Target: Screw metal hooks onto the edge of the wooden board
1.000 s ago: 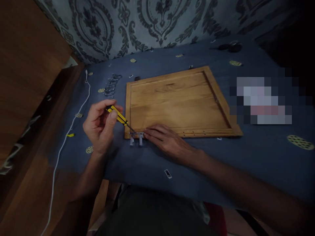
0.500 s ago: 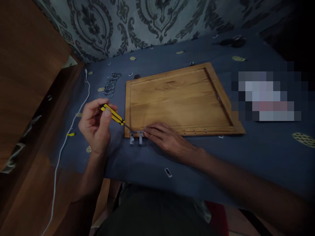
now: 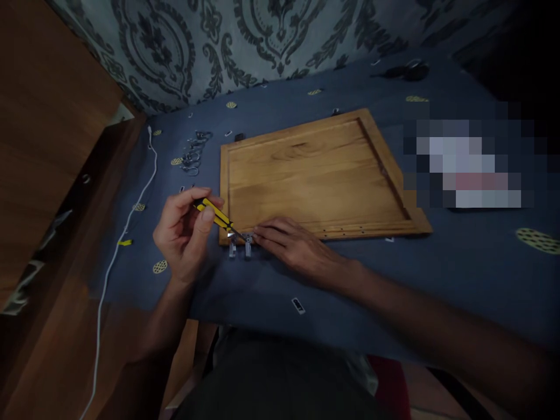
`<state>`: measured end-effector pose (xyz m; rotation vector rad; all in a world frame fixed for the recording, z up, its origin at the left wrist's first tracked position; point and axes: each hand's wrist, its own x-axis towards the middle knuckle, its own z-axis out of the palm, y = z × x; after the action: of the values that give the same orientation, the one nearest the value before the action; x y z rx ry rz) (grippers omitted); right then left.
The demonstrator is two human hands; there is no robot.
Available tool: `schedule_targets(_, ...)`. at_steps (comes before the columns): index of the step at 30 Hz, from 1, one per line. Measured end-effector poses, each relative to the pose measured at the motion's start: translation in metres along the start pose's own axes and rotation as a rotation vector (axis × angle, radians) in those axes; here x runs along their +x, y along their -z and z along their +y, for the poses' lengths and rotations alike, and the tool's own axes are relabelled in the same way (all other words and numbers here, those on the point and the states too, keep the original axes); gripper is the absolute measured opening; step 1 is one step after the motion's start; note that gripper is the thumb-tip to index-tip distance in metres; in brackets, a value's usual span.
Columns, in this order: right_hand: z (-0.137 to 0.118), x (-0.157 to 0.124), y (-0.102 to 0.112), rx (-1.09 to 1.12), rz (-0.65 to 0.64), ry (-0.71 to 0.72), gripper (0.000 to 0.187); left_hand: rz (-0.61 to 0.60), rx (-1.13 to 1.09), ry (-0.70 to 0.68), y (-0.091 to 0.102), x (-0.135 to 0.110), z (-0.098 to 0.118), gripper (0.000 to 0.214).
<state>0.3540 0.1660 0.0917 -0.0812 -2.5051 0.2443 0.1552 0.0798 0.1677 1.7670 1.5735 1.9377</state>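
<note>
A yellow and black screwdriver is pinched in my left hand, its shaft slanting down to the right. The screwdriver's tip meets a small metal bracket at the near left corner of a wooden panel. Two silver prongs of the bracket hang over the panel's near edge. My right hand lies flat along that edge, fingers stretched out and fingertips against the bracket's right end. Those fingertips hide part of it. Whether a screw sits under the tip is too small to tell.
Several metal hooks lie in a row behind my left hand. A white cable runs down the left side. The blue patterned cloth covers the surface. A dark object lies at the back right, near a blurred-out patch.
My left hand has moved right with the screwdriver, and its tip has gone from the bracket's left part to its right part. My right hand stays in place on the panel.
</note>
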Motion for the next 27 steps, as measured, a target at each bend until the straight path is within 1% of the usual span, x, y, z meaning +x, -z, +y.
schedule_targets(4,0.0001,-0.0004,-0.0006,0.001,-0.012,0.006,0.028,-0.014,-0.008,-0.041,-0.0006,-0.0001,-0.0025,0.021)
schedule_targets(8,-0.0006,-0.0004,-0.0006,0.000,-0.001,0.008,0.027,-0.021,0.019,-0.022,-0.0001,-0.0009,-0.0036,0.022)
schedule_targets(14,-0.0009,0.0010,0.0014,0.017,-0.036,-0.018,0.028,-0.014,-0.018,-0.028,-0.0016,-0.0005,-0.0026,0.022)
schedule_targets(22,0.0012,-0.0001,-0.0029,-0.005,0.000,0.001,0.027,-0.030,-0.024,-0.047,-0.0011,0.0005,-0.0025,0.023)
schedule_targets(27,0.0010,0.0010,-0.0017,-0.034,-0.014,0.005,0.029,-0.034,0.036,-0.084,0.0008,0.0042,-0.0040,0.023)
